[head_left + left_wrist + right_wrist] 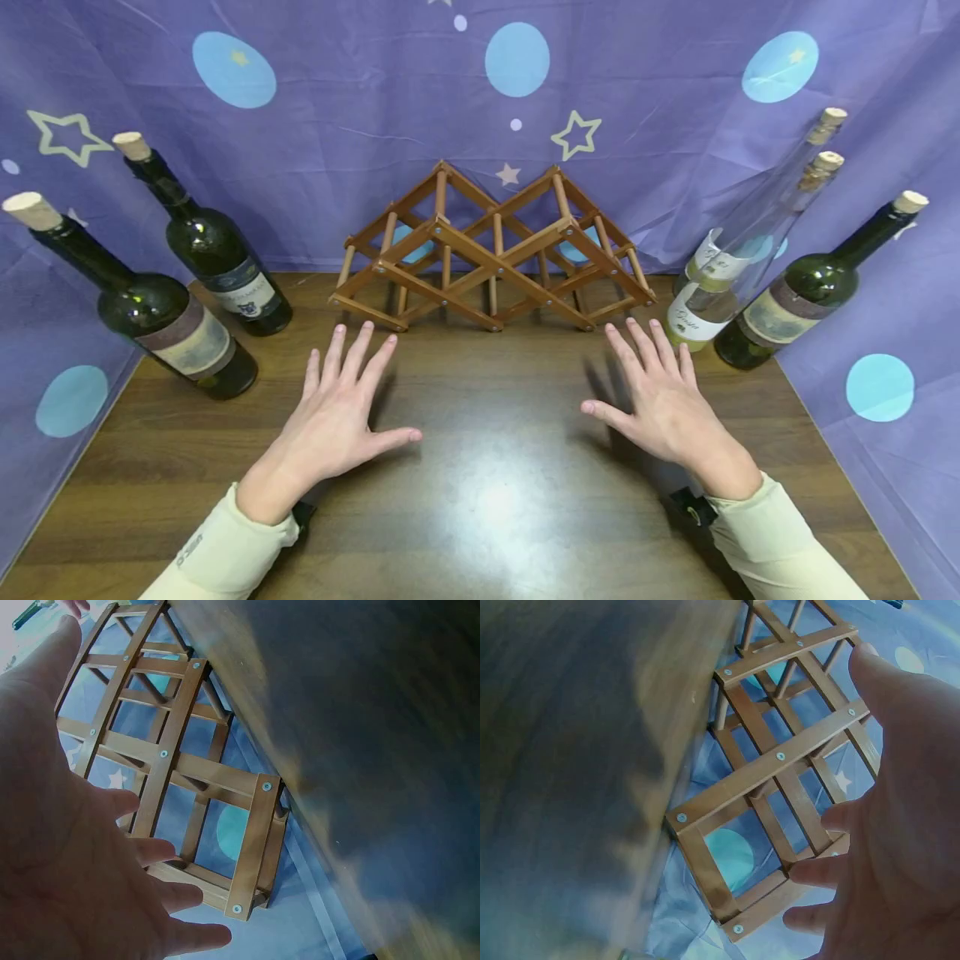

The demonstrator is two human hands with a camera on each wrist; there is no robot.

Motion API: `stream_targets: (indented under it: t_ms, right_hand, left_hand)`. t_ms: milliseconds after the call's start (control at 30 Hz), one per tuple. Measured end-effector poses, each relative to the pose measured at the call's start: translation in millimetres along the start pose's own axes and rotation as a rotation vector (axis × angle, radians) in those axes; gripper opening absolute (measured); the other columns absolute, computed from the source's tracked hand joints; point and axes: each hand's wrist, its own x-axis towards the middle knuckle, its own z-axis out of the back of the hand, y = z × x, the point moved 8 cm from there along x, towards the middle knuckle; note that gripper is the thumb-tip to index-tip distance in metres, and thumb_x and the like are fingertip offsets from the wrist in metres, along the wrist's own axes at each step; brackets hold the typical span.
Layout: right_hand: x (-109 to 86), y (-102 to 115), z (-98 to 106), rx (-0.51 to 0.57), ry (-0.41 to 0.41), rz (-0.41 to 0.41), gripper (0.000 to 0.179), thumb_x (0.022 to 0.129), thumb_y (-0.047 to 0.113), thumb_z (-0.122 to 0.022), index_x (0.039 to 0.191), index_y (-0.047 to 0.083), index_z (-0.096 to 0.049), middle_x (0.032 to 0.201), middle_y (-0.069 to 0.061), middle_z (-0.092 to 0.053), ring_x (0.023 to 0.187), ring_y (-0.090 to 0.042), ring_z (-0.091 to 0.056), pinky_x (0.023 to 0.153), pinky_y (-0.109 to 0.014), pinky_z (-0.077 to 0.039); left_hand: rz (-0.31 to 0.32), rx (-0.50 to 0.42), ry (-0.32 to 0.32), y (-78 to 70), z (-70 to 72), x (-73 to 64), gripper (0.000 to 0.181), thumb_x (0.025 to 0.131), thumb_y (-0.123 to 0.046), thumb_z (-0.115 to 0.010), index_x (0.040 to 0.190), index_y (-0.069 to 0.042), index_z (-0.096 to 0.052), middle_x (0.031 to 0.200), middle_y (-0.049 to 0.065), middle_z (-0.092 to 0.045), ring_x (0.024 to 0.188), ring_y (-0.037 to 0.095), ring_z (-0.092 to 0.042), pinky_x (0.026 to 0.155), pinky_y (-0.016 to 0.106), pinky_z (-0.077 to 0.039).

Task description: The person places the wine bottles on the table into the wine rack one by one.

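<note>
A folding wooden wine rack (495,267) of crossed slats and dowels stands at the back of the table. My left hand (330,417) is spread with straight fingers before the rack's left end, holding nothing. On the other side my right hand (663,408) is spread likewise, its fingertips near a clear bottle with a white label (697,317). Both wrist views show the rack beyond the fingers, the left hand (82,847) and the right hand (900,802) apart from it.
Two dark corked wine bottles (180,325) (232,275) stand at the left. Right of the rack are another clear corked bottle (716,254) and a dark green one (795,300). A purple star-patterned cloth (360,108) hangs behind the brown table (480,400).
</note>
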Motion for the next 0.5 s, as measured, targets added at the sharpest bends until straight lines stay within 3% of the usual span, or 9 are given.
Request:
stream_targets:
  t_ms: [500]
  right_hand:
    - [-1.4, -3.5, 21.6, 0.011, -0.061, -0.001, 0.108, 0.093, 0.074, -0.064, 0.173, 0.023, -0.012, 0.172, -0.021, -0.022, 0.159, -0.048, -0.011, 0.117, -0.078, -0.017]
  left_hand:
    - [-0.022, -0.012, -0.034, -1.0, 6.1, 4.0, 0.126, 0.077, -0.085, -0.073, 0.171, -0.019, -0.020, 0.177, 0.015, -0.008, 0.161, 0.042, 0.006, 0.119, 0.078, -0.013]
